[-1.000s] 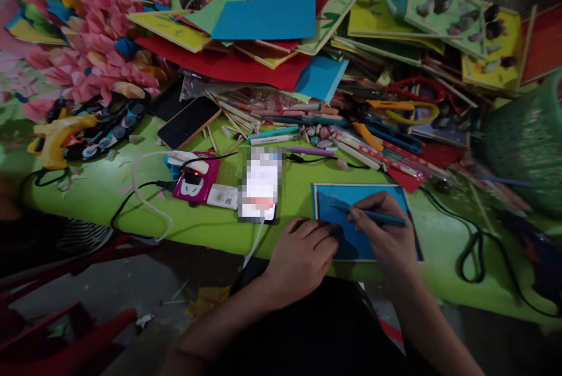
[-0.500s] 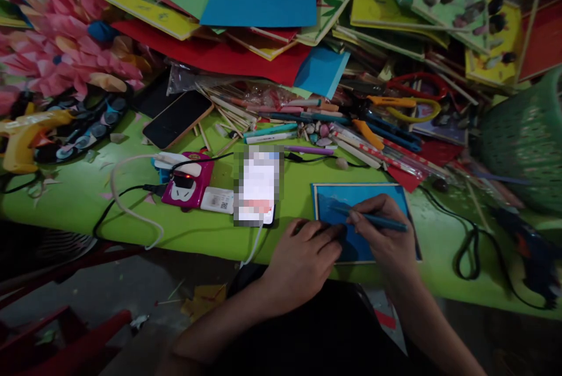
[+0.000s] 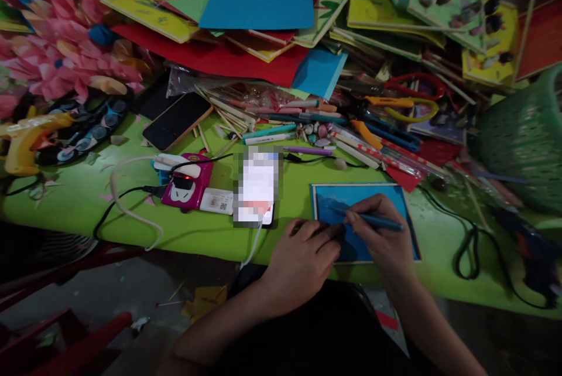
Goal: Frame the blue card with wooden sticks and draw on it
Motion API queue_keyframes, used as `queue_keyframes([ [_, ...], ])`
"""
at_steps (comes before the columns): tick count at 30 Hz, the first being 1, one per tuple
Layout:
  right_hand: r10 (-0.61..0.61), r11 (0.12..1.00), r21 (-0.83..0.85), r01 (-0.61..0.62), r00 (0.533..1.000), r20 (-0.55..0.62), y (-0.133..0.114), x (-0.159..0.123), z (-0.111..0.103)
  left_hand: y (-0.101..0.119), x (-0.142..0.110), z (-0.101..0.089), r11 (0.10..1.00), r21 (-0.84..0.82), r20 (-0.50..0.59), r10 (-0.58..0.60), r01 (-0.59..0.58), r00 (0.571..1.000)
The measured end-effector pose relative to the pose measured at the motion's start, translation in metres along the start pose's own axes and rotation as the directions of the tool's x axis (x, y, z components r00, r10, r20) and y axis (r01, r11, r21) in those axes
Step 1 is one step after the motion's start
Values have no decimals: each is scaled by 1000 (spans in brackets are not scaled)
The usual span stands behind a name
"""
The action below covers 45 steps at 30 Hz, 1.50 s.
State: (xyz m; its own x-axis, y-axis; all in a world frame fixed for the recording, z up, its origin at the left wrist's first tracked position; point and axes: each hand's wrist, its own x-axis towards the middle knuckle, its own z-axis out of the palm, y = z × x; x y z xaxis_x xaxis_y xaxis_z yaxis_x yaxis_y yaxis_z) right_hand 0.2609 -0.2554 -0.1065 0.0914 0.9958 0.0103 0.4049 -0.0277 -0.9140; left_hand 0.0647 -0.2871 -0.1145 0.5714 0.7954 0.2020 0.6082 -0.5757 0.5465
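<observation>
A blue card edged with thin sticks lies on the green table in front of me. My right hand pinches a dark teal pen, its tip slanting down to the left over the card's upper left part. Across the card's lower left edge rests my left hand, fingers stretched out and holding nothing. Left of that hand lies a lit phone with a blurred screen and a white cable plugged into its lower end.
A magenta power strip sits left of the phone. Behind are a dark phone, pens, sticks, scissors and stacked coloured cards. Glue guns, one yellow and one dark, flank the table; a green basket stands right.
The right hand and pen have shifted very slightly left over the card. The left hand stays in place on the card, and the view has drifted a little.
</observation>
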Motion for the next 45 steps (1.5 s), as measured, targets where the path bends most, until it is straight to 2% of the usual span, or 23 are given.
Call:
queue_keyframes([
  [26, 19, 1000, 18, -19, 1000, 4, 2, -1, 0, 0, 0, -1, 1000, 6, 2, 11, -11, 1000],
  [34, 15, 998, 56, -10, 996, -91, 4, -1, -1, 1, 1, -4, 1000, 31, 39, -2, 0, 999],
  [45, 26, 998, 55, -23, 998, -63, 0, 1, 0, 2, 2, -5, 1000, 26, 50, -19, 17, 999],
])
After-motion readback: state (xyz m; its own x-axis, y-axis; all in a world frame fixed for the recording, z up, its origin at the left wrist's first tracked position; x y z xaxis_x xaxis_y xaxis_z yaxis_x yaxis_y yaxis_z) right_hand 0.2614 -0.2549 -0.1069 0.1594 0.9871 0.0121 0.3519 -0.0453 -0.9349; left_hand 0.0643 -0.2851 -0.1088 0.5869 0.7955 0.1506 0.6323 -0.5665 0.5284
